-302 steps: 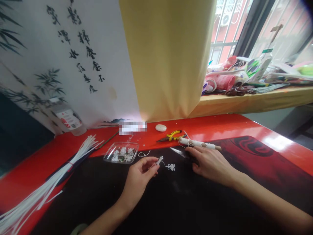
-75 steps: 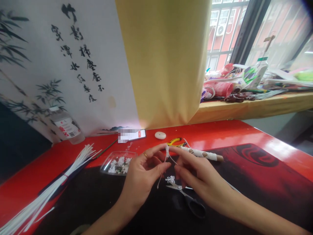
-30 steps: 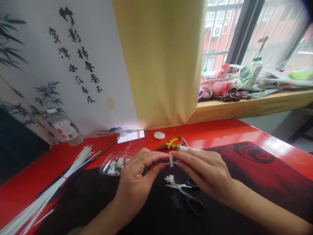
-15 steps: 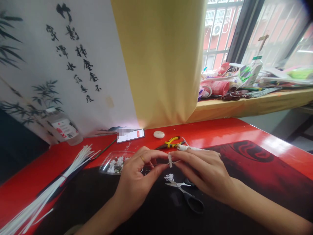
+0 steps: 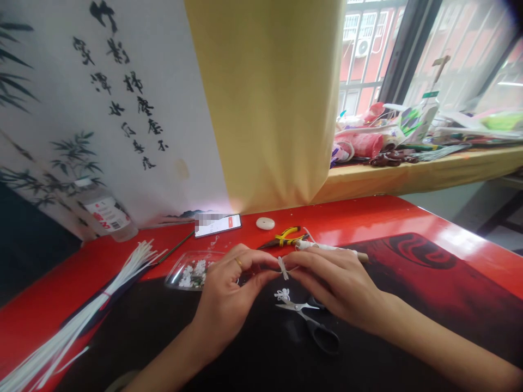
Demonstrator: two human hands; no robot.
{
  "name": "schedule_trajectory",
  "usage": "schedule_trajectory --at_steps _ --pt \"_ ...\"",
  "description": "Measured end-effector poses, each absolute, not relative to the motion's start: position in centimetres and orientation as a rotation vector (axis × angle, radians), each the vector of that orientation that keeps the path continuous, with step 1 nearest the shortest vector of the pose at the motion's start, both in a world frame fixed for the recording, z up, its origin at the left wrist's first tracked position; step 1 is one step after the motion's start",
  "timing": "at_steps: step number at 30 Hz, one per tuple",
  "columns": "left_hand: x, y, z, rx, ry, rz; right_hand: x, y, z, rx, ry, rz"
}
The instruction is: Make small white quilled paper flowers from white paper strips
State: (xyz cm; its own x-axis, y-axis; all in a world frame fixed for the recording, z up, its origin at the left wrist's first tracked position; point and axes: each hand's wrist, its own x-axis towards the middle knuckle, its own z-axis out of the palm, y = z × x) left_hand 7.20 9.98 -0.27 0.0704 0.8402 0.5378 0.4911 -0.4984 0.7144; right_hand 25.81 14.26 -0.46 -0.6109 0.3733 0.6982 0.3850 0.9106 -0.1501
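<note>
Tipped toward eleven o'clock since half a second ago, the looped white cord bundle sits between left hand and right hand, both pinched nearly closed on it, with scissors lying at five o'clock, suggesting adjustment by fingertip, not cutting.

Daylight is coming through the window at upper right, washing out its panes and laying a pale sheen along the red bench. The dark mat is reflecting little, its front sinking into near-black. Wide-angle distortion is stretching the edges, blur is softening the corners, and a pixelated patch is covering part of the phone.
</note>
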Motion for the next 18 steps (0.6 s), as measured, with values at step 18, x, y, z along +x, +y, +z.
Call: schedule_trajectory --at_steps 18 --pt "7.8 10.1 -0.7 2.055 1.327 1.384 24.4 13.4 -1.0 -0.754 -2.056 0.843"
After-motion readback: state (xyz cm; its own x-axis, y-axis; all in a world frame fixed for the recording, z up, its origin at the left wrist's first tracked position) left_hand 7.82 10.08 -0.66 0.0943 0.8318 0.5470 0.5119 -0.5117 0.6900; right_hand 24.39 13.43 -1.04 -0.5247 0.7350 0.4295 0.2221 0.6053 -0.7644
